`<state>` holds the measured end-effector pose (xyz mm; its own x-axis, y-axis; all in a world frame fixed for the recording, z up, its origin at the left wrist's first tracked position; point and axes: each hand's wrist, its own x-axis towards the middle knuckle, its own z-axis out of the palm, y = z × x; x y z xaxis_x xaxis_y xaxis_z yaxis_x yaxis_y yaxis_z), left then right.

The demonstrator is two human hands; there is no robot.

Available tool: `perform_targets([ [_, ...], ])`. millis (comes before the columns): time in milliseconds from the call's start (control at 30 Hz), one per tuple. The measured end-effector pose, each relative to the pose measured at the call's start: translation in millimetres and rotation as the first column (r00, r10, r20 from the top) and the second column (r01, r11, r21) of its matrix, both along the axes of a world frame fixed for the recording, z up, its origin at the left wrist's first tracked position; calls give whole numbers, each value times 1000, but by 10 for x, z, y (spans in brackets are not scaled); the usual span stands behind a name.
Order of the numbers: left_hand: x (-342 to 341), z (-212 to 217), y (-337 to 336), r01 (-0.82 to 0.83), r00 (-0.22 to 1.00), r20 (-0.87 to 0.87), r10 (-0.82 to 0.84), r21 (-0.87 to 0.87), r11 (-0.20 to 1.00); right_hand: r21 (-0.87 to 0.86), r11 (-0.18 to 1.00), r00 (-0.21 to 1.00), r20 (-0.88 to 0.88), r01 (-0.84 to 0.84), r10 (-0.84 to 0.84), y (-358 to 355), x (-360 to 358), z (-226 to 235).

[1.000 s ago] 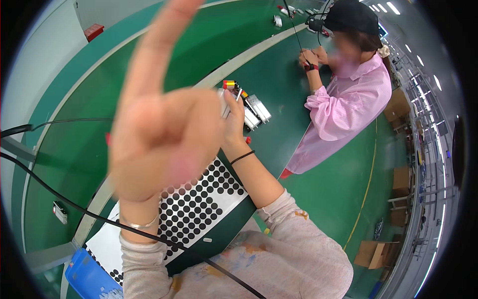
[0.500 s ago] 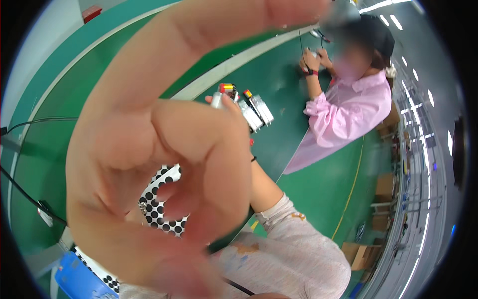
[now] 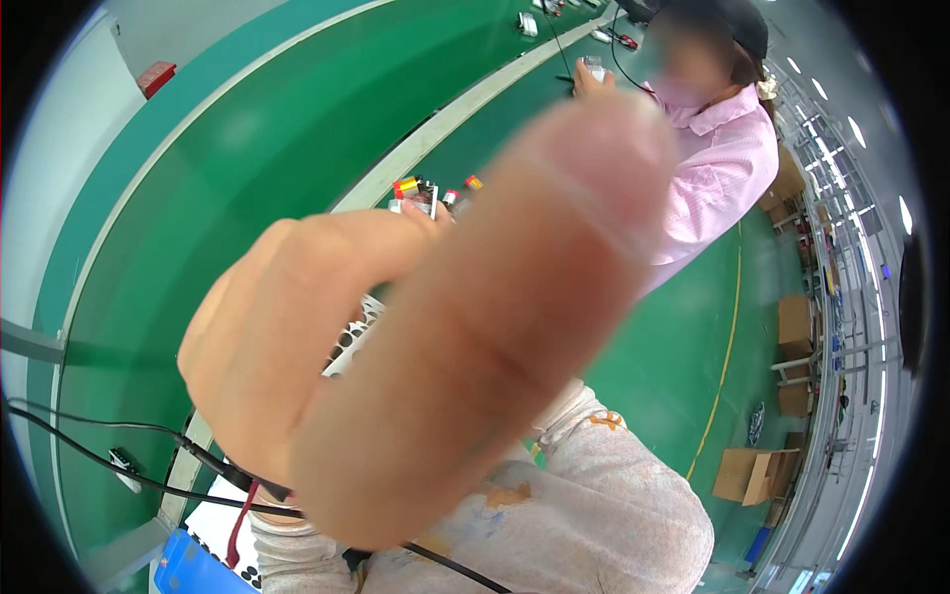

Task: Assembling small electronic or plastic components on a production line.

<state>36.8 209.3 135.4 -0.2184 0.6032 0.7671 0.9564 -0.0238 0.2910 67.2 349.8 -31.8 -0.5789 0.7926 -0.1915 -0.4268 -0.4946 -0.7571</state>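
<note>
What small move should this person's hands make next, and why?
Probably lower the left hand from the camera: it looms close, leaving only bits of the dotted sheet and of the right hand, near the red-and-yellow part, showing.

This looked like a factory workshop. A long green conveyor-like strip (image 3: 297,129) ran to the left of the desk (image 3: 487,141), with white devices (image 3: 527,24) lying on it, and small parts with red and yellow ends (image 3: 474,182) sat on the desk. A co-worker in pink (image 3: 727,188) worked at its far right side. Right of the desk were a yellow-lined green floor (image 3: 683,346), cardboard boxes (image 3: 737,475), metal racks (image 3: 841,257) and ceiling strip lights (image 3: 857,132).
</note>
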Motion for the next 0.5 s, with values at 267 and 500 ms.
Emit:
perform_targets([
  [267, -68, -137, 29, 3, 1000, 3, -3, 64, 998, 10, 998, 997, -44, -66, 66, -99, -143, -6],
  [500, -104, 5, -116, -6, 997, 71, 9, -37, 999, 57, 997, 999, 4, -42, 42, -84, -75, 49],
])
